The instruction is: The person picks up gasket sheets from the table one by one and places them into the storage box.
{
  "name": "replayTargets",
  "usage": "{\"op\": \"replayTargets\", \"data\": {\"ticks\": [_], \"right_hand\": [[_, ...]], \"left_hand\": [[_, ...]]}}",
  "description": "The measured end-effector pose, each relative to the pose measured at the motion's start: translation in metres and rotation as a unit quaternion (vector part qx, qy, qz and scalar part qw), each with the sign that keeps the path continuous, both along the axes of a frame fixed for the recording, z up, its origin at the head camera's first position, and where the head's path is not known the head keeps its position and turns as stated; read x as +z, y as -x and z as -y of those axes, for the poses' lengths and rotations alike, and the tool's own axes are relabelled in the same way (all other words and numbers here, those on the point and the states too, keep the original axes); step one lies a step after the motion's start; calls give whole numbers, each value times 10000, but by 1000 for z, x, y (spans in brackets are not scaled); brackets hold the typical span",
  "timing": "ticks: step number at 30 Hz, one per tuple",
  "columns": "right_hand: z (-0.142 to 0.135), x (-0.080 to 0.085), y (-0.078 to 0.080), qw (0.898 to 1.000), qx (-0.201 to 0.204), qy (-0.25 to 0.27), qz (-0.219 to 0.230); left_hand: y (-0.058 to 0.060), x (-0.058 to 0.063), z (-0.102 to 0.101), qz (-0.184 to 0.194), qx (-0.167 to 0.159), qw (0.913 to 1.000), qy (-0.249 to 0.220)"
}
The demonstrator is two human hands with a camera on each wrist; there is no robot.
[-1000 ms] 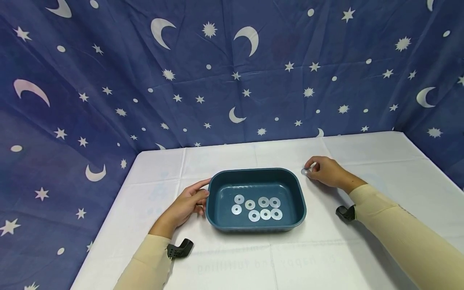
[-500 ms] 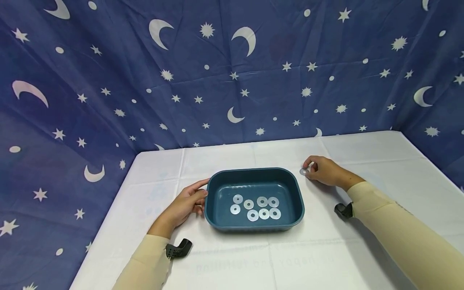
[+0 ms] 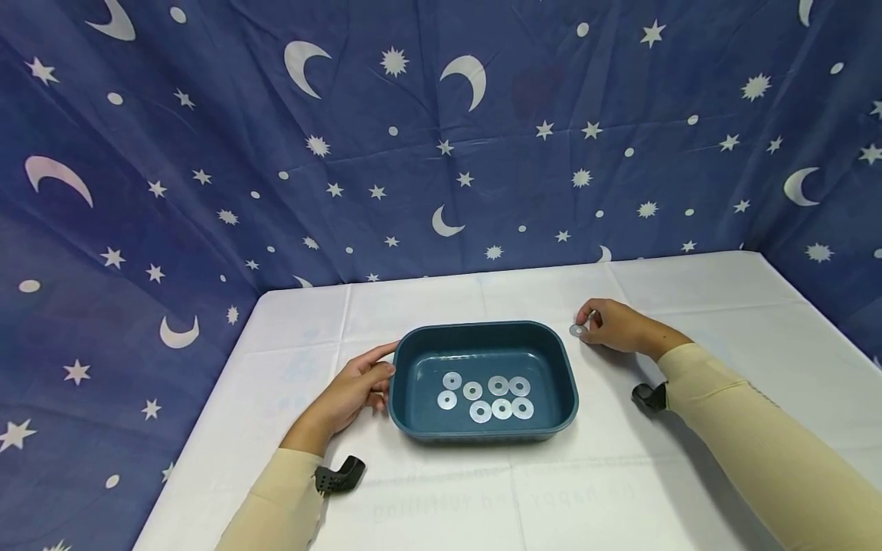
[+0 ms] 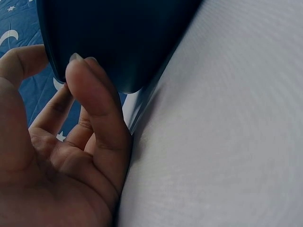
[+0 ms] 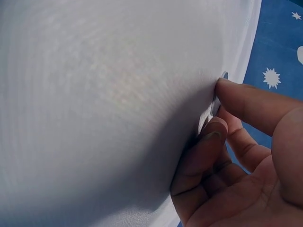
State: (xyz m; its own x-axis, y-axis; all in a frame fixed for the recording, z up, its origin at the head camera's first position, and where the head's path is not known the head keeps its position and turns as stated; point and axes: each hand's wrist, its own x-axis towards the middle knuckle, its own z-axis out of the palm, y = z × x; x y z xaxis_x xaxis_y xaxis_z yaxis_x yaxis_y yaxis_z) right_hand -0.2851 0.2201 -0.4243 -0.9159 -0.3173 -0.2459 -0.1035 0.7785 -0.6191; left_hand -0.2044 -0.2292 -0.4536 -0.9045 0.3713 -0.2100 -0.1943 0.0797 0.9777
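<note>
In the head view a dark teal plastic tub point(image 3: 485, 436) stands on the white table. Several flat metal washers point(image 3: 480, 412) lie in it, some touching. My left hand point(image 3: 347, 390) grips the tub at its left side, thumb at the rim and index finger stretched along the outside. The left wrist view has fingers close about the tub's corner point(image 4: 118, 42), the lower ones curled near the cloth. Right of the tub, my right hand point(image 3: 615, 325) pinches a single washer point(image 3: 576, 330) between thumb and fingertips, close over the tablecloth. Edge-on, this washer point(image 5: 217, 101) appears in the right wrist view.
A white cloth point(image 3: 441, 490) with faint printing covers the table. Behind and to the left hangs a blue curtain point(image 3: 386, 176) with moons and stars. Each sleeved forearm carries a black wrist mount, the left point(image 3: 340, 474) and the right point(image 3: 649, 398).
The right hand stays beside the tub with the washer, its position barely altered. The left hand keeps its grip and the tub stays in place. The head view has shifted slightly.
</note>
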Motion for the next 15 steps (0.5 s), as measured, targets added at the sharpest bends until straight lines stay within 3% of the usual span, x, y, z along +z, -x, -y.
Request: {"op": "replayTargets", "data": {"ticks": [9, 15], "right_hand": [[0, 3, -1, 9999, -117, -18, 61], [1, 1, -2, 9996, -52, -143, -219]], "left_hand": [[1, 0, -1, -58, -56, 10000, -45], [-1, 1, 0, 11, -2, 10000, 49]]}}
